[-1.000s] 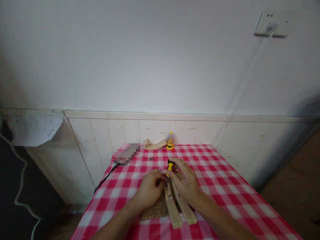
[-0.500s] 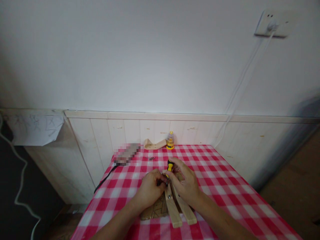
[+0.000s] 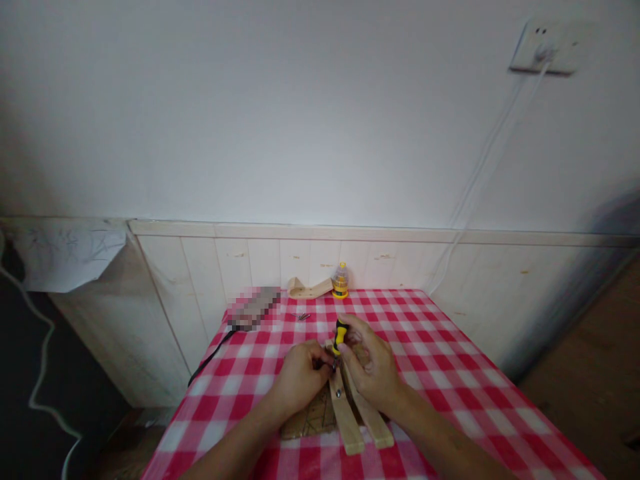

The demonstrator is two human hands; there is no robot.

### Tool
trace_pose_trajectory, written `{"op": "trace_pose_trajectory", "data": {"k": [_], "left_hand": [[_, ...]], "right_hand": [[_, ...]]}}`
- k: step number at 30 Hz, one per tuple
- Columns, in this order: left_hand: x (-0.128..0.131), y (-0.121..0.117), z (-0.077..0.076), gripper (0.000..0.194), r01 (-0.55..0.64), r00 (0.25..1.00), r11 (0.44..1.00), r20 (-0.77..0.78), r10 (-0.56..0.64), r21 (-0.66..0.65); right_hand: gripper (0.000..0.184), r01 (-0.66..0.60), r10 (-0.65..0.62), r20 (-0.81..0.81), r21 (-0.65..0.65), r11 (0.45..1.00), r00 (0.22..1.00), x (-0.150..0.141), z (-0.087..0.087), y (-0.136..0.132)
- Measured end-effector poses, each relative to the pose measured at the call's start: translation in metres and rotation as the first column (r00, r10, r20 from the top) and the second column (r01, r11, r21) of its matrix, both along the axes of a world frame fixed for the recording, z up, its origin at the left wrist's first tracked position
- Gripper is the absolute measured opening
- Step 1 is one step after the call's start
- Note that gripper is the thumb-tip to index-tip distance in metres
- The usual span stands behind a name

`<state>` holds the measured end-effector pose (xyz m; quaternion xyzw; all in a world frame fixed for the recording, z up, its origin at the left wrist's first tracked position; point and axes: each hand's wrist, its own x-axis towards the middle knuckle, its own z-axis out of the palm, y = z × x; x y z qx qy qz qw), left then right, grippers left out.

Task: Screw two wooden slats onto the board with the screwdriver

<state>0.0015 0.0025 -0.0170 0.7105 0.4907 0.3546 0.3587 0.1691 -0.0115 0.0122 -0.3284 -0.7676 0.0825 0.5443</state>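
Observation:
My right hand (image 3: 376,370) grips a yellow-and-black screwdriver (image 3: 341,335), which stands nearly upright, its tip over a wooden piece (image 3: 347,420). My left hand (image 3: 303,375) is closed at the far part of that piece, its fingertips pinched beside the screwdriver's tip; whatever they hold is too small to make out. A metal screw (image 3: 339,393) shows in the wood nearer to me. A second wooden piece (image 3: 376,427) lies alongside on the right, partly behind my right hand. Under both pieces is a brown patterned board (image 3: 309,420).
At the table's far edge lie a curved wooden piece (image 3: 310,291) and a yellow bit case (image 3: 341,283). Several small metal screws (image 3: 302,317) rest in front of them. A blurred-out object (image 3: 255,310) with a black strap lies at the far left. The red checked tablecloth (image 3: 440,373) covers the table.
The fingers of my right hand have shifted slightly on the screwdriver, whose handle leans a little differently. My left hand stays almost in place.

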Motion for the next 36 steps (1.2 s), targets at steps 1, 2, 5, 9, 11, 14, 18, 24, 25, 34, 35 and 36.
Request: {"op": "trace_pose_trajectory", "data": {"k": [1,2,5,9,11,14,18,24,25,34,35,36], "left_hand": [[0.0001,-0.0002,0.0002,0.024,-0.005,1.0,1.0,-0.001,0.005,-0.002],[0.0001,-0.0004,0.0005,0.024,-0.007,1.0,1.0,-0.003,0.007,-0.005],[0.0,-0.0008,0.0013,0.024,-0.013,1.0,1.0,-0.011,0.013,-0.015],[0.0001,-0.0005,0.001,0.022,-0.02,1.0,1.0,-0.011,0.02,-0.021],[0.0003,-0.0005,0.0008,0.023,-0.017,1.0,1.0,-0.003,0.017,-0.021],[0.0006,-0.0007,0.001,0.024,-0.017,1.0,1.0,0.004,0.017,-0.015],[0.001,-0.0006,0.0007,0.023,-0.033,0.999,0.999,-0.02,0.033,-0.013],[0.0006,-0.0001,0.0004,0.024,-0.016,0.999,1.0,-0.028,0.016,0.006],[0.0004,0.0,0.0003,0.024,-0.007,1.0,1.0,-0.026,0.008,0.012],[-0.0002,-0.0005,0.0004,0.024,0.007,0.999,1.0,-0.04,-0.006,0.029],[0.0,-0.0011,0.0011,0.023,-0.002,0.999,1.0,-0.032,0.003,0.028],[0.0002,-0.0017,0.0019,0.022,-0.007,1.0,1.0,-0.028,0.008,0.026]], "right_hand": [[0.046,0.003,-0.003,0.003,0.002,1.0,1.0,0.0,-0.0005,0.0002],[0.046,0.005,-0.005,0.006,0.004,1.0,1.0,-0.0001,-0.0008,0.0003],[0.046,0.006,-0.007,0.008,0.007,1.0,1.0,-0.0007,-0.001,-0.0002],[0.045,0.007,-0.007,0.004,-0.003,1.0,1.0,-0.0012,-0.0007,-0.0007],[0.046,0.006,-0.006,0.002,-0.008,1.0,1.0,-0.001,-0.0006,-0.0007],[0.046,0.009,-0.009,0.002,-0.005,1.0,1.0,-0.0005,-0.0007,-0.0009],[0.045,0.015,-0.014,0.009,-0.012,1.0,1.0,-0.0001,-0.0013,-0.0009],[0.046,0.011,-0.011,0.005,-0.006,1.0,1.0,-0.0007,-0.0013,-0.0003],[0.046,0.008,-0.008,0.006,-0.007,1.0,1.0,-0.0007,-0.001,-0.0004],[0.045,0.01,-0.01,0.002,-0.021,1.0,1.0,-0.0008,-0.001,-0.001],[0.046,0.013,-0.013,0.004,-0.018,1.0,1.0,-0.0008,-0.001,-0.0009],[0.046,0.016,-0.016,0.004,-0.016,1.0,1.0,-0.0008,-0.001,-0.0007]]}}
